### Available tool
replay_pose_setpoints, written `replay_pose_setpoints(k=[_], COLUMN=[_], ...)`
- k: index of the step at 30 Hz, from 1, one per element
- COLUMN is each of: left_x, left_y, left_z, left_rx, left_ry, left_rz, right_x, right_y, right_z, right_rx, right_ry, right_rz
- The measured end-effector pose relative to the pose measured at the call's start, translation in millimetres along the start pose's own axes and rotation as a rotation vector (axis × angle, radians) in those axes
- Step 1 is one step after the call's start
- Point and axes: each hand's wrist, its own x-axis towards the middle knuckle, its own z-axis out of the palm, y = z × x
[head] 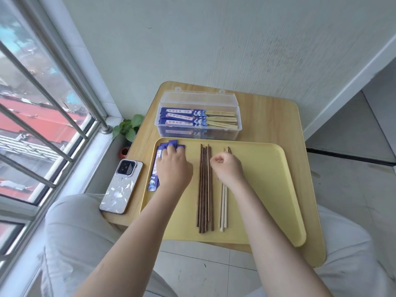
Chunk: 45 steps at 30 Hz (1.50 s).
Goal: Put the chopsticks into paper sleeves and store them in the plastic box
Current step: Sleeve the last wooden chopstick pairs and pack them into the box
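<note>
Sleeves [154, 174] lie at the tray's [276, 168] left edge under our left hand [174, 170], fingers flat on them. Our right hand [228, 169] pinches pale chopsticks [224, 207] beside the dark chopsticks [205, 189]; the plastic box [198, 116] behind holds sleeved pairs.

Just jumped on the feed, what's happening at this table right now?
A person is sleeving chopsticks. The left hand rests on the blue paper sleeves at the left of the yellow tray. The right hand is over the pale chopsticks, fingers curled. Dark chopsticks lie loose between them. The open plastic box behind already holds sleeved pairs.
</note>
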Motion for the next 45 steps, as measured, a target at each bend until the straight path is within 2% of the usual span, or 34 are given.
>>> replay_pose_setpoints(k=[2,4,12,15,19,21,26,32,35,37,38,40,41,43,45], left_x=[-16,-26,-40,-45,-48,-51,-54,-55,-53,-52,-51,-48,-46,-44,-43], left_y=[-5,-7,-2,-2,4,8,12,17,14,11,10,11,11,12,11], left_z=[8,14,7,4,-6,-11,-13,-12,-8,-6,-6,-8,-9,-11,-9], left_rx=[0.092,0.127,-0.125,-0.476,-1.287,-1.426,-1.543,-1.518,-1.006,-0.657,-0.533,-0.368,-0.339,-0.396,-0.475], left_ry=[-0.094,-0.097,-0.086,-0.073,-0.149,-0.152,-0.148,-0.149,-0.003,0.098,0.097,-0.046,-0.147,-0.279,-0.265], left_rz=[0.001,0.016,-0.072,-0.176,-0.426,-0.472,-0.517,-0.455,-0.297,-0.089,0.04,0.258,0.31,0.319,0.279], right_x=[-12,-22,-50,-56,-58,-60,-64,-64,-56,-52,-52,-53,-54,-55,-56], right_y=[3,4,11,10,10,12,10,13,21,27,29,31,31,31,31], right_z=[8,15,7,0,1,6,4,-1,-12,-20,-23,-28,-30,-31,-31], right_rx=[0.017,0.073,0.12,0.128,0.198,0.236,0.234,0.174,0.243,0.309,0.33,0.348,0.349,0.354,0.4], right_ry=[0.008,-0.002,-0.006,-0.032,-0.151,-0.139,-0.09,-0.016,0.019,-0.031,-0.066,-0.134,-0.162,-0.205,-0.202], right_rz=[-0.008,-0.006,-0.037,-0.062,-0.11,-0.15,-0.22,-0.194,-0.12,-0.091,-0.089,-0.097,-0.105,-0.115,-0.107])
